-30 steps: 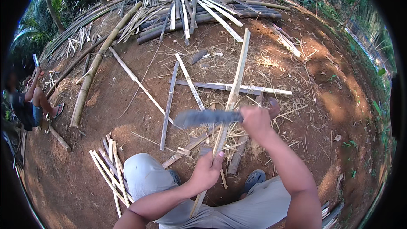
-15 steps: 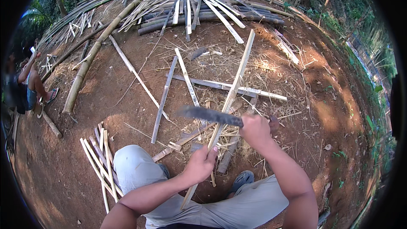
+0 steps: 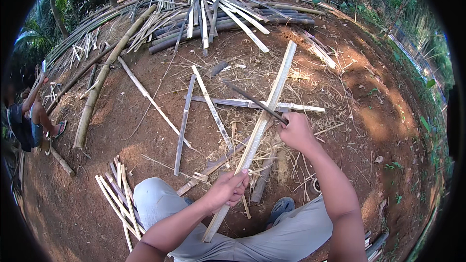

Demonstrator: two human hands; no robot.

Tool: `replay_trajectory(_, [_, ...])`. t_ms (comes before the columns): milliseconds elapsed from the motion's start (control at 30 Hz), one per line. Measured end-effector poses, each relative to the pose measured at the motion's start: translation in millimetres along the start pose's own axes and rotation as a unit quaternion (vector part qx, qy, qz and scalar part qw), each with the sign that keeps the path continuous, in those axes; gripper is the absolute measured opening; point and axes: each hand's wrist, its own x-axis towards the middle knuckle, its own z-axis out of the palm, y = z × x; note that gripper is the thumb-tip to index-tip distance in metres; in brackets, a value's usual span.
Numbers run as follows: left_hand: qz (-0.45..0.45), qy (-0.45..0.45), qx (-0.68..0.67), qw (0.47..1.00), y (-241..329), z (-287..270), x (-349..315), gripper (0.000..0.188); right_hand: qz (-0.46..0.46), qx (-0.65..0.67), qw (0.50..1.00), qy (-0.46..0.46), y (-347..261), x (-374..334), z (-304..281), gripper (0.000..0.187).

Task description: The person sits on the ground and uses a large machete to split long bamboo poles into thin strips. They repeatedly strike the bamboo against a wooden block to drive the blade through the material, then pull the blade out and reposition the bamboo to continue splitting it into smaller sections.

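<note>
My left hand (image 3: 226,190) is wrapped round the lower part of a long split bamboo strip (image 3: 262,125), which slants up and away to the right with its near end over my lap. In my right hand (image 3: 295,132) is the handle of a dark machete (image 3: 252,99). Its blade points to the far left and lies across the strip's upper half, seen nearly edge-on; whether it touches the strip I cannot tell. Below the strip, pale shavings (image 3: 257,154) and short wood pieces (image 3: 263,180) lie on the ground between my feet.
Several cut strips (image 3: 119,196) are heaped by my left knee. Loose strips (image 3: 185,125) lie ahead on the brown soil. A big pile of bamboo poles (image 3: 228,25) fills the far side, with a thick pole (image 3: 104,75) to its left. Another person (image 3: 30,111) sits at the far left.
The machete has turned from showing its broad side to nearly edge-on, its tip swinging away from me. The bamboo strip has rolled, showing a wider pale face. The view has shifted slightly.
</note>
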Motion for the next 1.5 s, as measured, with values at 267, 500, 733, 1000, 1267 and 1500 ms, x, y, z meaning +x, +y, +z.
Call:
replay_trajectory(267, [0.020,0.004,0.001,1.000,-9.8,1.9,14.8,0.052,0.108,0.544,0.828,-0.082,-13.8,-18.6,-2.2,0.018])
replay_trajectory(500, [0.178,0.092,0.168,0.965,-24.5,-3.1,28.8,0.039,0.124,0.536,0.832,-0.071,-25.3,-28.6,-7.2,0.032])
replay_trajectory(733, [0.114,-0.010,0.051,0.992,-7.5,4.3,10.8,0.023,0.102,0.576,0.807,-0.075,-34.4,-35.3,-12.2,0.027])
replay_trajectory(1000, [0.148,0.047,-0.075,0.985,2.9,1.2,3.7,0.028,-0.133,0.118,0.984,0.024,-34.6,-54.8,19.1,0.024])
replay_trajectory(1267, [0.153,0.047,-0.132,0.978,3.4,4.0,-3.7,0.029,-0.264,0.015,0.964,0.023,-51.8,-70.6,54.3,0.012])
replay_trajectory(1500, [0.157,0.043,-0.142,0.977,1.7,2.2,-9.6,0.029,-0.313,-0.005,0.946,0.087,-62.0,-63.0,61.3,0.015])
